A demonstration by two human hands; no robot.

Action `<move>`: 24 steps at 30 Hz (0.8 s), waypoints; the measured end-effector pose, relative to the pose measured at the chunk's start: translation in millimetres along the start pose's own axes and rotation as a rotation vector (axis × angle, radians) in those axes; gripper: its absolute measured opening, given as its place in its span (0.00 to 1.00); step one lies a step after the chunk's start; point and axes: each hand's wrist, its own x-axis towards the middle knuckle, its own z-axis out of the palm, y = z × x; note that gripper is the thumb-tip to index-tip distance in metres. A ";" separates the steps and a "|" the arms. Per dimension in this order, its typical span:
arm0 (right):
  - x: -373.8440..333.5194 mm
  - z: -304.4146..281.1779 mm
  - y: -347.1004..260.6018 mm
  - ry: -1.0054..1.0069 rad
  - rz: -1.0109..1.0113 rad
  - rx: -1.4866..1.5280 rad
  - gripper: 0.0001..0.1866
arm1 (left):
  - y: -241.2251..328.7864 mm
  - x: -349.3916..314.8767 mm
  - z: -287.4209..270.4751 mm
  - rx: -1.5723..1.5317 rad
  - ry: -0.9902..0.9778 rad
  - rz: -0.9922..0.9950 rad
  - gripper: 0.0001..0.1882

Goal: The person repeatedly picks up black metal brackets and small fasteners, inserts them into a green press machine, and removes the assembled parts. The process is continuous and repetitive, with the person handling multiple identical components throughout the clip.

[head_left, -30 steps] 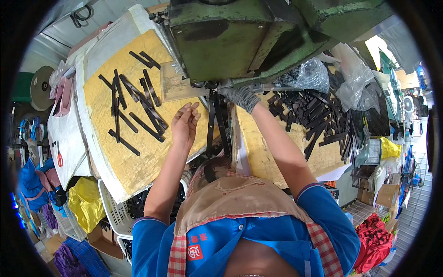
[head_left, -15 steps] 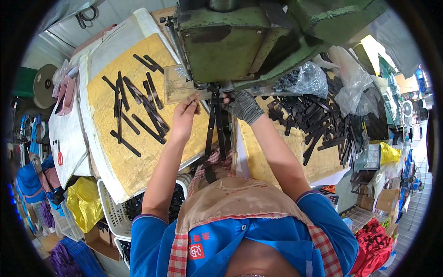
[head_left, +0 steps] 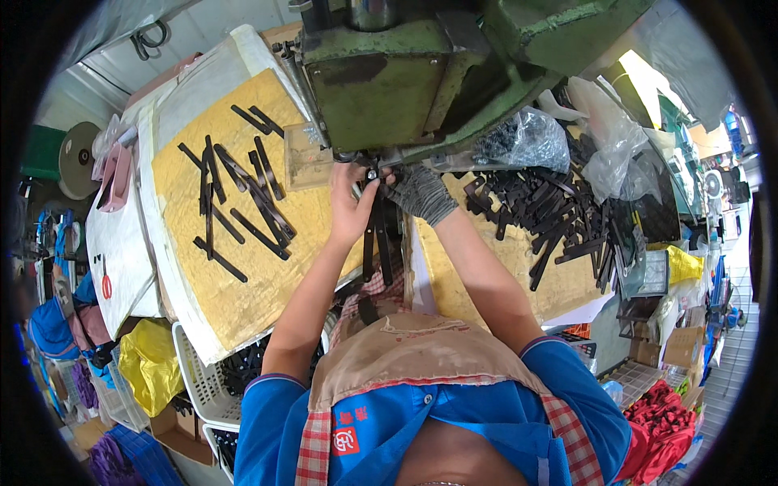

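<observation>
Under the head of a green machine point(head_left: 377, 97), a pair of black flat strips point(head_left: 369, 249) hangs toward me, their upper ends close together. My right hand point(head_left: 423, 194), in a grey knit glove with bare fingertips, grips them near the top from the right. My bare left hand point(head_left: 352, 209) is closed at the same spot from the left, its thumb against the front of the strips' upper end. Whatever sits between its fingers is hidden under the machine head. Several loose black strips point(head_left: 259, 231) lie on the yellow board to the left.
A yellow-topped board point(head_left: 190, 283) spreads out at left, and another worktop point(head_left: 454, 275) at right bears a big heap of black strips point(head_left: 559, 206). Behind the heap is a clear plastic bag point(head_left: 531, 139) of small parts. A white basket point(head_left: 194, 377) stands below the left board.
My left hand has moved right and up, from beside the strips to their upper end under the machine head. My right hand stays close to the same place.
</observation>
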 end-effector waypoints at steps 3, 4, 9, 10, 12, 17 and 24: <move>1.0 -4.8 1.2 -0.036 -0.046 -0.033 0.16 | 3.8 -14.2 -6.6 0.241 0.157 0.064 0.29; 3.9 -8.0 2.2 -0.056 -0.053 -0.022 0.16 | 6.4 -22.8 -12.1 0.260 0.198 0.028 0.29; 3.8 -11.2 5.7 -0.047 -0.041 -0.076 0.14 | 18.8 -75.9 -32.6 -0.541 -0.402 -0.900 0.17; 3.7 -15.0 5.4 -0.041 -0.044 -0.073 0.13 | 17.2 -78.9 -30.8 -0.618 -0.426 -1.002 0.17; -3.9 -21.9 5.8 -0.016 -0.044 -0.165 0.16 | 16.2 -79.6 -30.8 -0.713 -0.436 -0.996 0.18; -76.4 -109.1 -24.4 -0.097 -0.369 -0.728 0.19 | 40.1 -65.7 -28.0 -0.770 -0.415 -0.994 0.18; -255.2 -236.8 -106.9 0.938 -0.392 -1.843 0.23 | 56.4 -143.5 -84.4 -0.250 0.492 -0.516 0.14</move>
